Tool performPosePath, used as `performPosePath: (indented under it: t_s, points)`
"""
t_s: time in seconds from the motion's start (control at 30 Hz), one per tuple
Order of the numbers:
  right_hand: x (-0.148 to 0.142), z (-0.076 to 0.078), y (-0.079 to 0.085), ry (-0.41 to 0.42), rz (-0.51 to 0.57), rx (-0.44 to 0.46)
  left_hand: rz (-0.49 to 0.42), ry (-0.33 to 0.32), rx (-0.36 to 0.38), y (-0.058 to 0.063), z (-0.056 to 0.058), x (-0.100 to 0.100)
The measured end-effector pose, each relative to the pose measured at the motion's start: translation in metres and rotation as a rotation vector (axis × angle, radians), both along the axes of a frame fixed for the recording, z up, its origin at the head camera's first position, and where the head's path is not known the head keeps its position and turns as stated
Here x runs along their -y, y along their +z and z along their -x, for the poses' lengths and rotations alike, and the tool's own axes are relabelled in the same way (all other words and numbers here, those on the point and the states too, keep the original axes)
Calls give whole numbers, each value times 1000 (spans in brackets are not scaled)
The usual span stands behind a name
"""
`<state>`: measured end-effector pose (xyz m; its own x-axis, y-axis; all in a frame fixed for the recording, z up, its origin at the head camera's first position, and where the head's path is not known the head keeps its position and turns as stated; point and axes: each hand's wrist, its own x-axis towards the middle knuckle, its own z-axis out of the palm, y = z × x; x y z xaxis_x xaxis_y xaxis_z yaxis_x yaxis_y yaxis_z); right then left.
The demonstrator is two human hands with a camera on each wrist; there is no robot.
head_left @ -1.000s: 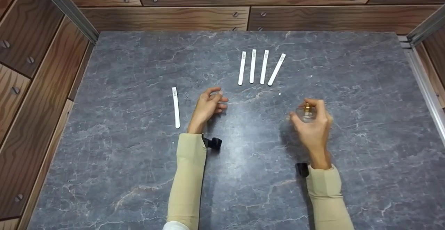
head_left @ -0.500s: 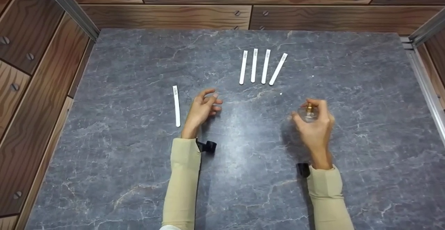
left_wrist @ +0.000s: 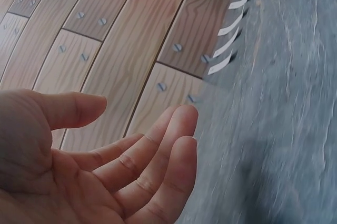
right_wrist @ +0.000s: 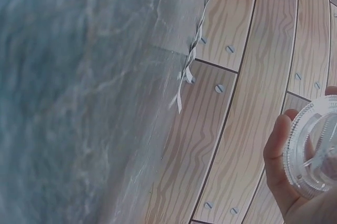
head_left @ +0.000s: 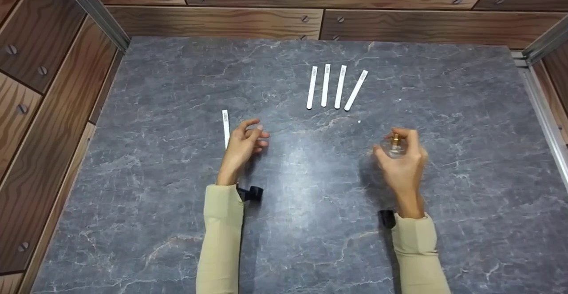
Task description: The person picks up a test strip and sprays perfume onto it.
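Observation:
My right hand [head_left: 404, 164] holds a clear round glass bottle with a gold neck, likely a perfume bottle [head_left: 394, 151], upright over the right side of the table. In the right wrist view the ribbed glass of the bottle [right_wrist: 297, 153] shows between thumb and fingers. My left hand [head_left: 239, 148] hangs above the table with its fingers loosely bent and nothing in them; its palm [left_wrist: 79, 182] faces the left wrist camera. Just beside and partly under that hand lies a single white paper strip [head_left: 226, 123], its lower end hidden.
Several white paper strips [head_left: 339, 87] with small print at their upper ends lie in a row toward the back of the grey marbled table [head_left: 177, 76]. A tiny white bit [head_left: 359, 121] lies below them. Wood-patterned panels [head_left: 248, 23] stand around the table.
My left hand has moved left and slightly toward me, and now covers the lower end of the single strip. The right hand with the bottle has stayed nearly in place.

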<state>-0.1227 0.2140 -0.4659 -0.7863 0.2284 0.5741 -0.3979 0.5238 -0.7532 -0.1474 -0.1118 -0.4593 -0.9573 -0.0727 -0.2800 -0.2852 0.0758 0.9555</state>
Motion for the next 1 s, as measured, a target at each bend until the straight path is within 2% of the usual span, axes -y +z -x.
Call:
performPosePath:
  t_s: [0.2,0.57,0.8,1.0]
  points:
    - [-1,-1,0,1,-8,-7,-13,20,-16,-5,-9,11]
    - [0,-3,1,20,65,25,-51,75,-39,-11,-20,30]
    - [1,-2,0,34,55,16,-31,81,-37,-14,-25,38]
    - [1,-1,1,31,73,15,-84,149,-40,-14,-27,47]
